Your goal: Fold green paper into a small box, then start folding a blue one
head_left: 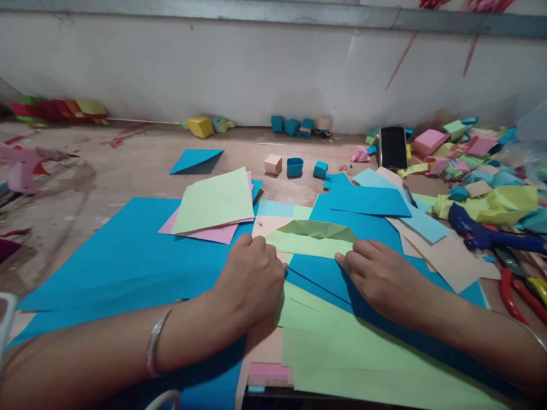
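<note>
A folded light green paper (314,242) with creased flaps along its far side lies between my two hands. My left hand (252,285) has its fingers curled closed at the paper's left end. At the right end, my right hand (374,276) pinches the paper between thumb and fingers. Underneath are blue sheets (141,250) and more light green sheets (342,341).
Green and pink squares (216,202) lie beyond my left hand. Small paper boxes (294,167) stand farther back. To the right are a phone (393,148), paper pieces, a blue glue gun (482,230) and red-handled pliers (510,290). A pink glue gun (21,168) is far left.
</note>
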A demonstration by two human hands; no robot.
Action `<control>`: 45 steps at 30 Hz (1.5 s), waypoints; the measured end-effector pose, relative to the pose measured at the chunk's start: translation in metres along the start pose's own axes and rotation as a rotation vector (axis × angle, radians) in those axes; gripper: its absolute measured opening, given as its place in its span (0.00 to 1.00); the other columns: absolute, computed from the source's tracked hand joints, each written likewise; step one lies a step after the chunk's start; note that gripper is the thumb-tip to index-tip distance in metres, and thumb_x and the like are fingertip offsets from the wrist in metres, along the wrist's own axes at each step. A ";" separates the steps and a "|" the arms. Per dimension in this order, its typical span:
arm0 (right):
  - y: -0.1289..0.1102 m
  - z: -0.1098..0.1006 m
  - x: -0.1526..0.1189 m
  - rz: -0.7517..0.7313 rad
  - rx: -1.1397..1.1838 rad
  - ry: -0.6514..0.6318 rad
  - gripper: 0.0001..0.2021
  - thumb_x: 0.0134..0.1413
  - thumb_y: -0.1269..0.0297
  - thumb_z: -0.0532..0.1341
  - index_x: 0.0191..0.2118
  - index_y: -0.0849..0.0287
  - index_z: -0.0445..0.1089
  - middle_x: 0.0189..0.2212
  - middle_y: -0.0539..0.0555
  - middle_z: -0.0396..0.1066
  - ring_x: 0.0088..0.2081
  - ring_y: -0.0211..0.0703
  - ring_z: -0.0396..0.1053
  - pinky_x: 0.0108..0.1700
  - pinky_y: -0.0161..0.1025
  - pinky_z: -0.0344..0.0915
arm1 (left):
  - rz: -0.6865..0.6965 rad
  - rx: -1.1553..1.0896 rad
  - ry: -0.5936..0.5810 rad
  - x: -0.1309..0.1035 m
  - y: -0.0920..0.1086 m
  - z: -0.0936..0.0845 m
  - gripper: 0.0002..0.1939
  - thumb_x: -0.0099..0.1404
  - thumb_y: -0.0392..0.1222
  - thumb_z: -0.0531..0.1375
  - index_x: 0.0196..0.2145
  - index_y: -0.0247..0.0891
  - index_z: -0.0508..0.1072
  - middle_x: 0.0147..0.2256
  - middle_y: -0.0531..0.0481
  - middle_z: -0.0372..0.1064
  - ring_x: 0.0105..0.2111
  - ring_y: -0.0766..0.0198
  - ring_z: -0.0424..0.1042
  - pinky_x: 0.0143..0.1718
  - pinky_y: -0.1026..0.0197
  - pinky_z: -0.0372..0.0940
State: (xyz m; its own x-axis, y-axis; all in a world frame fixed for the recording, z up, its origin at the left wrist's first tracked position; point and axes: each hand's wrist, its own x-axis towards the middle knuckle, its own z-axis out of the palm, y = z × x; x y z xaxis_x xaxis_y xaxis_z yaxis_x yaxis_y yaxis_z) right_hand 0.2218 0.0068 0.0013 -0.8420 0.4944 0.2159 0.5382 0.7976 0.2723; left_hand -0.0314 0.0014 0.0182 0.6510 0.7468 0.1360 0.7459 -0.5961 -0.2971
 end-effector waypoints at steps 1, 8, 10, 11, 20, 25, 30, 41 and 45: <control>0.000 0.000 0.000 -0.002 -0.002 -0.001 0.10 0.57 0.77 0.55 0.29 0.63 0.72 0.27 0.58 0.64 0.32 0.46 0.56 0.31 0.44 0.48 | -0.009 0.004 -0.001 0.000 -0.001 -0.001 0.18 0.65 0.36 0.53 0.19 0.37 0.69 0.19 0.46 0.61 0.23 0.58 0.58 0.26 0.55 0.45; 0.004 0.000 0.001 0.023 0.026 0.021 0.10 0.59 0.75 0.54 0.34 0.64 0.73 0.28 0.58 0.66 0.33 0.47 0.59 0.33 0.44 0.51 | -0.040 -0.006 0.159 0.017 -0.012 -0.003 0.18 0.69 0.47 0.54 0.25 0.35 0.71 0.27 0.44 0.66 0.30 0.55 0.63 0.29 0.54 0.52; 0.006 0.001 0.003 0.104 0.052 0.088 0.11 0.61 0.74 0.53 0.37 0.63 0.73 0.34 0.61 0.70 0.37 0.49 0.61 0.35 0.44 0.54 | -0.031 -0.105 0.142 0.022 -0.016 0.005 0.16 0.67 0.51 0.57 0.37 0.33 0.72 0.35 0.42 0.69 0.35 0.53 0.65 0.32 0.54 0.56; 0.007 0.003 0.004 0.155 0.064 0.111 0.11 0.61 0.72 0.53 0.39 0.63 0.73 0.37 0.62 0.70 0.39 0.50 0.62 0.37 0.45 0.55 | -0.021 -0.177 0.123 0.024 -0.017 0.009 0.18 0.66 0.52 0.58 0.44 0.33 0.71 0.38 0.42 0.69 0.38 0.53 0.65 0.34 0.54 0.58; 0.010 0.007 0.008 0.276 0.188 0.107 0.18 0.61 0.54 0.57 0.49 0.64 0.69 0.41 0.63 0.72 0.41 0.54 0.64 0.41 0.46 0.59 | -0.050 -0.612 0.147 0.024 -0.018 0.026 0.25 0.64 0.52 0.60 0.55 0.39 0.64 0.46 0.44 0.70 0.46 0.53 0.66 0.45 0.51 0.61; 0.010 0.011 0.007 0.328 0.226 0.133 0.18 0.62 0.59 0.56 0.52 0.65 0.66 0.40 0.62 0.71 0.41 0.52 0.64 0.39 0.45 0.58 | -0.124 -0.778 0.252 0.024 -0.016 0.027 0.18 0.63 0.38 0.61 0.51 0.40 0.68 0.41 0.47 0.71 0.43 0.58 0.67 0.43 0.54 0.62; 0.010 0.012 0.006 0.317 0.238 0.242 0.08 0.59 0.66 0.59 0.41 0.65 0.69 0.33 0.59 0.70 0.36 0.49 0.63 0.35 0.42 0.56 | -0.108 -0.871 0.246 0.023 -0.015 0.026 0.12 0.57 0.28 0.56 0.37 0.38 0.72 0.34 0.50 0.71 0.37 0.60 0.68 0.37 0.58 0.63; 0.008 -0.003 0.008 0.056 0.386 0.043 0.13 0.62 0.57 0.56 0.36 0.59 0.74 0.29 0.55 0.67 0.33 0.45 0.59 0.34 0.42 0.53 | -0.039 -0.828 0.086 0.021 -0.011 0.015 0.09 0.64 0.35 0.52 0.33 0.37 0.73 0.34 0.47 0.70 0.37 0.59 0.67 0.38 0.56 0.60; 0.007 0.000 0.008 0.081 0.363 -0.034 0.13 0.63 0.59 0.54 0.44 0.58 0.72 0.29 0.55 0.65 0.32 0.45 0.58 0.33 0.41 0.52 | 0.058 -0.722 0.063 0.021 -0.010 0.017 0.08 0.66 0.42 0.56 0.38 0.40 0.75 0.38 0.47 0.68 0.39 0.56 0.65 0.38 0.55 0.57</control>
State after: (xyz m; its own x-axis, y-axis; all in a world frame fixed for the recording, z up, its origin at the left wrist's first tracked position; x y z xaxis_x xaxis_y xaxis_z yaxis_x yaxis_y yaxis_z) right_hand 0.2185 0.0163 0.0049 -0.8013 0.5672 0.1904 0.5599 0.8230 -0.0957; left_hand -0.0275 0.0282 0.0079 0.6831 0.7024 0.2001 0.6025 -0.6968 0.3892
